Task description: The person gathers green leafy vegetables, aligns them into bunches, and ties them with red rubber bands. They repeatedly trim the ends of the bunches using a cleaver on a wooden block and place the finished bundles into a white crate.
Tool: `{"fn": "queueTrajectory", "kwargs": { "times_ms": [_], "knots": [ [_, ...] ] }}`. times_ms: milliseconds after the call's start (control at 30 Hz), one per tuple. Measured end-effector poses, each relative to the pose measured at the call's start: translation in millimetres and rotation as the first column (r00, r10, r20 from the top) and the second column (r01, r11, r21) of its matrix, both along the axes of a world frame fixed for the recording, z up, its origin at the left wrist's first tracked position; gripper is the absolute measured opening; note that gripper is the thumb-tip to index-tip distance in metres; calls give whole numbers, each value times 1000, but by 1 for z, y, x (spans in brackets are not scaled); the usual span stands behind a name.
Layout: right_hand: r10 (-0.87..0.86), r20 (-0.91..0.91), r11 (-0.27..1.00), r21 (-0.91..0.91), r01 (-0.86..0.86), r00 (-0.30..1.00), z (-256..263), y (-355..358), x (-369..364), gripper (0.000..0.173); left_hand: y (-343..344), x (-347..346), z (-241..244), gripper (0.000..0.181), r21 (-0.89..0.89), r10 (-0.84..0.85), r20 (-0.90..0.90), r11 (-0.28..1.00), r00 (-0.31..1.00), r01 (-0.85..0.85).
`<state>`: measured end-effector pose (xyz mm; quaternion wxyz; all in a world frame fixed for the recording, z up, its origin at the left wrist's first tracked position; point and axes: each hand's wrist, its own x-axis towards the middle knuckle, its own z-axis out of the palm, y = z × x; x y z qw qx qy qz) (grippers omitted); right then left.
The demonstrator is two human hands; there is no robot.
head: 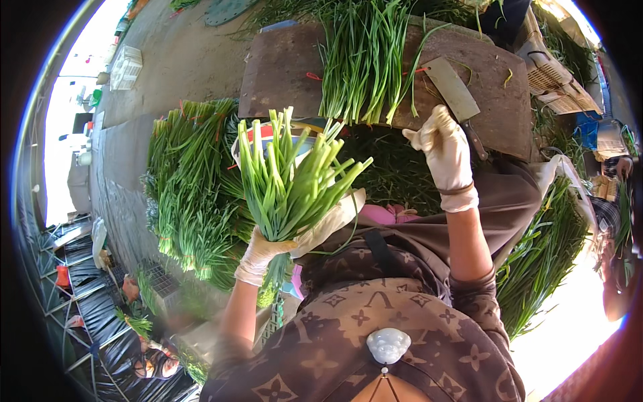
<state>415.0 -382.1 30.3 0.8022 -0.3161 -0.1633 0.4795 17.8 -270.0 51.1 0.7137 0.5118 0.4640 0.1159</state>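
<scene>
My left hand (263,254), in a pale glove, grips a bunch of flat-leaved green stalks (296,186) that look like garlic chives. Their pale stem ends fan upward, away from me. My gloved right hand (444,145) is raised at the near edge of a brown board (281,75), its fingers bent; whether something thin lies between them cannot be seen. Just beyond it a cleaver (452,90) lies on the board, its handle (476,140) partly over the near edge. More green stalks (364,65) are spread across the board's middle, stem ends towards me.
Tied bunches of greens (191,191) are heaped at left. A round container (306,145) stands behind my held bunch. Loose leaves (387,166) lie below the board. More greens (545,256) fill a sack at right, near a woven basket (552,75). Another person's hand (624,167) shows far right.
</scene>
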Motion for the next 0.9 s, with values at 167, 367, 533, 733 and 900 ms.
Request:
{"fn": "queueTrajectory", "kwargs": {
  "times_ms": [167,367,533,733,900],
  "knots": [
    [-92,427,929,-288,232,900,16,-8,-33,16,1,18,11,60,-48,28,-39,998,999,-29],
    [-249,937,909,138,394,247,60,21,-49,14,0,19,12,57,79,38,-61,996,997,-33],
    [207,947,958,-146,247,-245,68,43,-64,27,-1,21,7,49,287,-14,-141,956,990,54],
    [132,928,980,-69,188,-347,42,55,-67,23,-3,17,5,53,251,-6,-88,968,996,28],
    [-21,943,992,61,111,-332,42,49,-64,12,-1,21,7,61,189,-28,-66,981,997,40]
  ]
}}
